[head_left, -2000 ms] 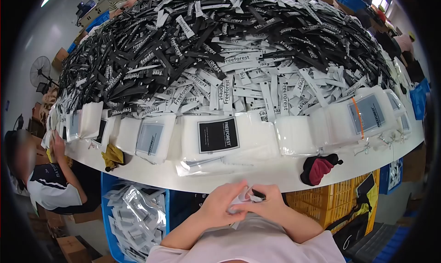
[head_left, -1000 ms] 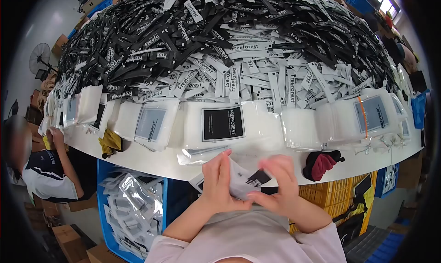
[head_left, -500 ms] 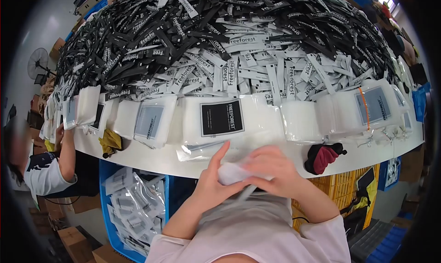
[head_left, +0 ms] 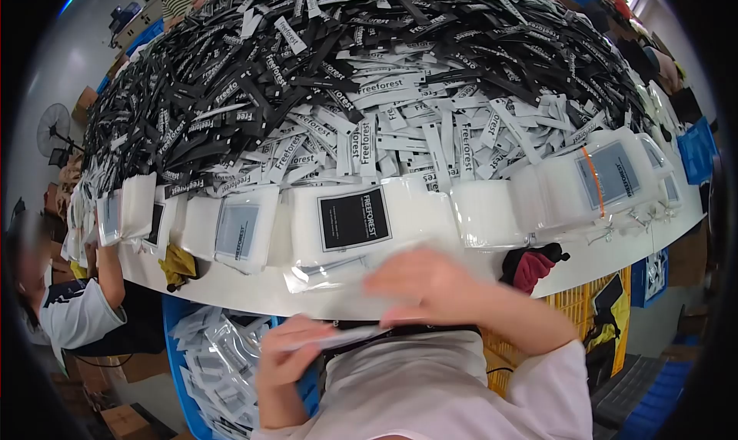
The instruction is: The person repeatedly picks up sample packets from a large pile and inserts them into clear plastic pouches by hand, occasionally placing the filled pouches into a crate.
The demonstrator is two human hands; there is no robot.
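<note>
My left hand (head_left: 288,353) is closed, slightly blurred, on one end of a thin white packet (head_left: 342,338) in front of my waist, above the blue crate. The packet is seen nearly edge-on, so its print cannot be read. My right hand (head_left: 423,282) is over the table's front edge, smeared by motion, and whether its fingers hold anything cannot be made out. Just beyond it lies a stack of clear plastic bags (head_left: 419,217) with a black FREEFOREST label (head_left: 355,218).
A big heap of black and white Freeforest sachets (head_left: 369,86) covers the table (head_left: 231,288). More bag stacks (head_left: 238,228) line its front. A blue crate (head_left: 175,363) of filled bags, a yellow crate (head_left: 492,348) and a red-black pouch (head_left: 538,267) are near. A co-worker (head_left: 77,309) sits left.
My hands have moved apart. The left went down and left with the white packet; the right went up off it, toward the bag stack. The view has shifted slightly.
</note>
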